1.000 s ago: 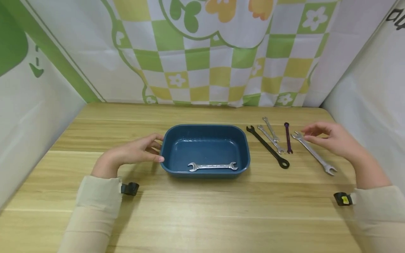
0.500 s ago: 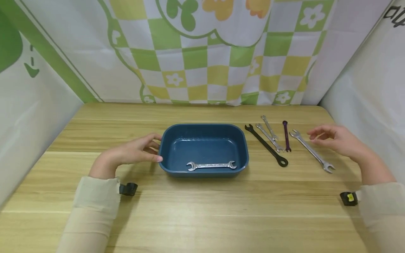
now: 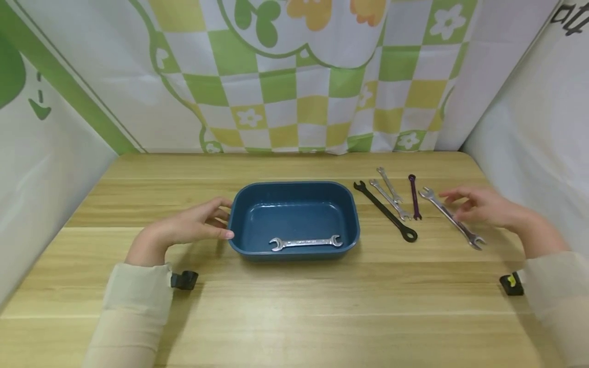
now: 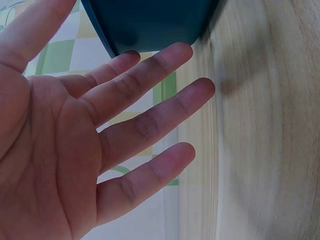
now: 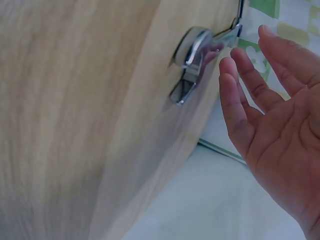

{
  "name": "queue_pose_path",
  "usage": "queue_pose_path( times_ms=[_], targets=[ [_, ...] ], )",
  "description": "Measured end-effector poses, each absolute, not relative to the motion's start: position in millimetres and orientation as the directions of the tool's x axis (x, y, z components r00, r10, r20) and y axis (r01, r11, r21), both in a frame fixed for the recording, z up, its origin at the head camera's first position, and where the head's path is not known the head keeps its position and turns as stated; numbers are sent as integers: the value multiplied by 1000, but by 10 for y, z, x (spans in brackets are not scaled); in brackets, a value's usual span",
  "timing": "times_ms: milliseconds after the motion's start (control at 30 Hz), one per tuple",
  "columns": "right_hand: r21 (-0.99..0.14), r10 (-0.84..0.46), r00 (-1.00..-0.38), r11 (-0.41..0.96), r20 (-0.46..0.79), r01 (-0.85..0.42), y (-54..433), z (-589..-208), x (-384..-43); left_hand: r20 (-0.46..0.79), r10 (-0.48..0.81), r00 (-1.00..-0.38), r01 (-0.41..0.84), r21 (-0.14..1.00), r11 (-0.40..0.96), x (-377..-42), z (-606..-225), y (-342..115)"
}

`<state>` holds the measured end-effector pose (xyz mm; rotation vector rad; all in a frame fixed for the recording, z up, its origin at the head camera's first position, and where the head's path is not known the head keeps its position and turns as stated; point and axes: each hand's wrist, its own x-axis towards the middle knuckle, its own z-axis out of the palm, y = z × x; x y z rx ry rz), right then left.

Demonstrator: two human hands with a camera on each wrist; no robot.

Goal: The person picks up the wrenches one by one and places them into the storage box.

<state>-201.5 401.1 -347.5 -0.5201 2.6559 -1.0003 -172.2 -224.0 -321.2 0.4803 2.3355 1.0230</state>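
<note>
A dark blue rectangular tub (image 3: 294, 220) stands on the wooden table, and a silver open-ended wrench (image 3: 306, 243) lies inside along its near wall. My left hand (image 3: 198, 222) is at the tub's left side, thumb tip right at the rim; the left wrist view shows its fingers spread and straight beside the tub's wall (image 4: 150, 25). At the right, my right hand (image 3: 488, 207) hovers beside a large silver open-ended wrench (image 3: 448, 214), fingers loosely bent and holding nothing. The right wrist view shows that wrench's end (image 5: 192, 55) just beyond the fingertips.
Between the tub and the right hand lie a black wrench (image 3: 384, 210), two small silver wrenches (image 3: 388, 198) (image 3: 389, 184) and a purple wrench (image 3: 414, 197). A checkered cloth (image 3: 294, 102) hangs behind the table, with white walls at both sides.
My right hand drew back slightly to the right from the large silver wrench, then came in beside it again, lower along its shaft. The left hand stays at the tub; the head view shifts slightly.
</note>
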Motion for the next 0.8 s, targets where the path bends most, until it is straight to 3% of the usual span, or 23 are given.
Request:
queue_pose_path(
  times_ms=[367,800],
  targets=[
    [-646,-384,-891,749,-242,-148,3966,-3511,-2086,-327,524,-787,110,760,640,-1720,-3231,-2244],
    [-620,-389,-889,767,-242,-167,3965,-3554,-2140,-301,545,-782,133,774,619,-1725,-3249,-2246]
  ],
)
